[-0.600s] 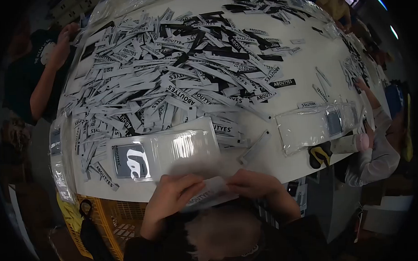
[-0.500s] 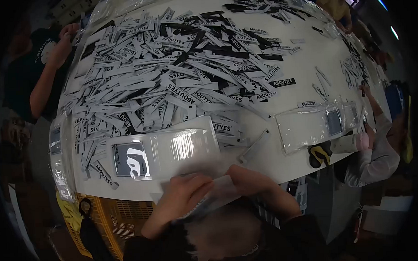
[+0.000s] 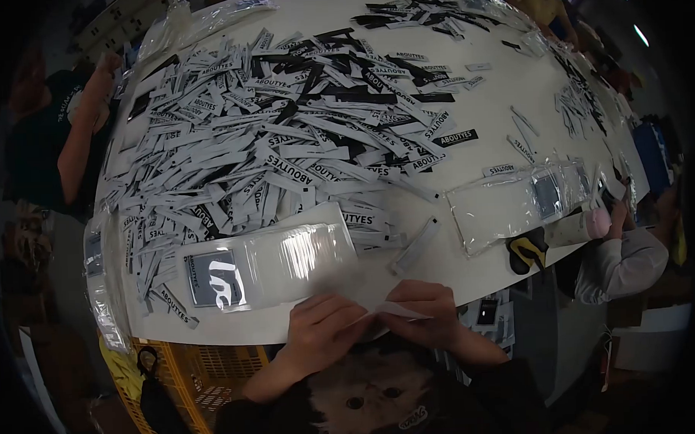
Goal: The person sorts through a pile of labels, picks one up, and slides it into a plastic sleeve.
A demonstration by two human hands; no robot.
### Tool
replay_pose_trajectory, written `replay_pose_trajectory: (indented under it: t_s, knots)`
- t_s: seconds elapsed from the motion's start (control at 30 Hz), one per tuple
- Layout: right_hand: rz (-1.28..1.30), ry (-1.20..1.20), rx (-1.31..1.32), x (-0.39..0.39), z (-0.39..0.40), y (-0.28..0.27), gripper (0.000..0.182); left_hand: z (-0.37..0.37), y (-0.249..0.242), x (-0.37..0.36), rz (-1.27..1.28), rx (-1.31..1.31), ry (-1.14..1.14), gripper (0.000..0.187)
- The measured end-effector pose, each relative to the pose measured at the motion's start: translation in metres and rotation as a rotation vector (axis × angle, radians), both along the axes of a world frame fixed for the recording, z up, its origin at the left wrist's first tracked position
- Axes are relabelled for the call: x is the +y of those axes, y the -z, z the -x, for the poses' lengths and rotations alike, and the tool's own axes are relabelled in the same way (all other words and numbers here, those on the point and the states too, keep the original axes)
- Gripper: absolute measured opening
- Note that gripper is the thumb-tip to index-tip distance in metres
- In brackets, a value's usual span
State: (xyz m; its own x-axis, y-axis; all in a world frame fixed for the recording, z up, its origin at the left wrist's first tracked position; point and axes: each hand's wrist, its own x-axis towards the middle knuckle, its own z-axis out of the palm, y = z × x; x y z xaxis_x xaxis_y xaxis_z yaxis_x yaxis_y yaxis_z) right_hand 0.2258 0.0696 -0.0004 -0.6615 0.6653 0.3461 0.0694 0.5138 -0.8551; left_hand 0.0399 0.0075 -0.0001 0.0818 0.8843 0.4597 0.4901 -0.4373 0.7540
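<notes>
At the table's near edge, my left hand (image 3: 325,329) is closed on one end of a pale, thin sheet or sleeve (image 3: 400,311). My right hand (image 3: 423,314) pinches its other end, with the fingers of both hands curled close together. Just beyond my left hand lies a stack of clear plastic bags (image 3: 288,259) with a dark printed card (image 3: 214,279) at its left end. Behind the stack spreads a big heap of white and black "ABOUTYES" sachets (image 3: 283,127). A single sachet (image 3: 415,245) lies beyond my right hand.
A second bag stack (image 3: 500,215) lies at the right, near yellow-and-black scissors or a similar tool (image 3: 527,253) and a pink-ended cylinder (image 3: 581,228). Co-workers are at the left (image 3: 77,142), right (image 3: 621,261) and far right. A yellow crate (image 3: 192,375) stands below the table.
My hands have drawn closer together, and the pale sheet between them is now folded or seen nearly edge-on. The view has shifted slightly. The right co-worker's arm has pulled back.
</notes>
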Motion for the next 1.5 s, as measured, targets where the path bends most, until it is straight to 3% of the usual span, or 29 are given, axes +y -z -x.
replay_pose_trajectory:
  t_s: [0.1,0.17,0.23,0.27,0.33,0.4,0.47,0.53,0.57,0.63,0.77,0.83,0.93,1.0,1.07,1.13,1.23,1.27,1.33,1.37,1.43,1.5]
  knots:
    - [0.194,0.001,-0.216,0.008,-0.045,-0.033,0.019,0.007,-0.012,0.006,0.158,-0.047,0.13,0.028]
    - [0.284,0.008,-0.358,0.012,-0.074,-0.06,0.02,0.034,-0.002,-0.012,0.282,-0.079,-0.176,0.036]
    - [0.019,-0.205,-1.088,0.021,-0.082,-0.075,0.025,0.057,0.018,-0.024,0.411,0.065,-0.633,0.043]
    - [0.024,-0.199,-1.087,0.028,-0.08,-0.07,0.025,0.058,0.025,-0.021,0.412,0.067,-0.626,0.043]
    - [-0.048,-0.043,-0.947,0.06,-0.071,-0.044,0.032,0.058,0.035,-0.015,0.154,0.567,-0.912,0.041]
    - [-0.048,0.179,-0.765,0.111,-0.052,-0.013,0.033,0.06,0.04,-0.018,0.202,0.519,-0.866,0.041]
    - [-0.251,0.227,-0.528,0.158,-0.033,0.031,0.03,0.065,0.048,-0.023,0.25,0.468,-0.826,0.041]
    - [-0.539,0.236,-0.561,0.188,-0.018,0.065,0.032,0.073,0.057,-0.027,0.274,0.465,-0.79,0.04]
    - [-0.541,0.232,-0.559,0.196,-0.012,0.068,0.032,0.072,0.051,-0.026,0.274,0.466,-0.796,0.04]
    - [-0.507,0.266,-0.764,0.207,-0.003,0.071,0.025,0.07,0.035,-0.021,0.626,0.033,-0.911,0.037]
    - [-0.564,0.295,-0.784,0.207,-0.006,0.078,0.021,0.068,0.037,-0.01,0.407,0.306,-0.886,0.027]
    - [-0.341,0.585,-0.4,0.187,-0.01,0.057,0.016,0.062,0.034,-0.003,0.331,0.476,-0.878,0.025]
    - [0.223,0.601,0.344,0.129,-0.03,0.021,0.015,0.067,0.029,-0.003,0.447,0.441,-0.82,0.023]
    - [0.179,0.553,0.642,0.087,-0.046,0.03,0.025,0.072,0.031,-0.006,0.452,0.444,-0.793,0.022]
    - [-0.135,0.781,0.386,0.054,-0.049,0.055,0.036,0.073,0.03,-0.009,0.46,0.452,-0.777,0.021]
    - [0.028,0.772,0.344,0.032,-0.033,0.065,0.043,0.072,0.025,-0.012,0.489,0.034,-0.807,0.02]
    - [0.323,0.738,0.515,0.008,-0.044,0.081,0.024,0.076,0.02,-0.013,0.388,0.001,-0.82,0.022]
    - [0.184,0.884,0.515,0.002,-0.038,0.077,0.013,0.082,0.024,-0.016,0.347,0.092,-0.75,0.027]
    - [0.113,0.835,0.166,0.007,-0.05,0.114,0.012,0.088,0.028,-0.024,0.378,0.081,-0.714,0.028]
    - [0.196,0.815,0.178,0.005,-0.054,0.122,0.015,0.09,0.029,-0.024,0.395,0.063,-0.663,0.029]
    - [0.169,0.782,0.509,-0.001,-0.039,0.087,0.021,0.08,0.015,-0.024,0.469,0.066,-0.717,0.023]
    - [0.219,0.808,0.333,-0.001,-0.036,0.091,0.024,0.068,0.008,-0.022,0.311,-0.154,-0.843,0.012]
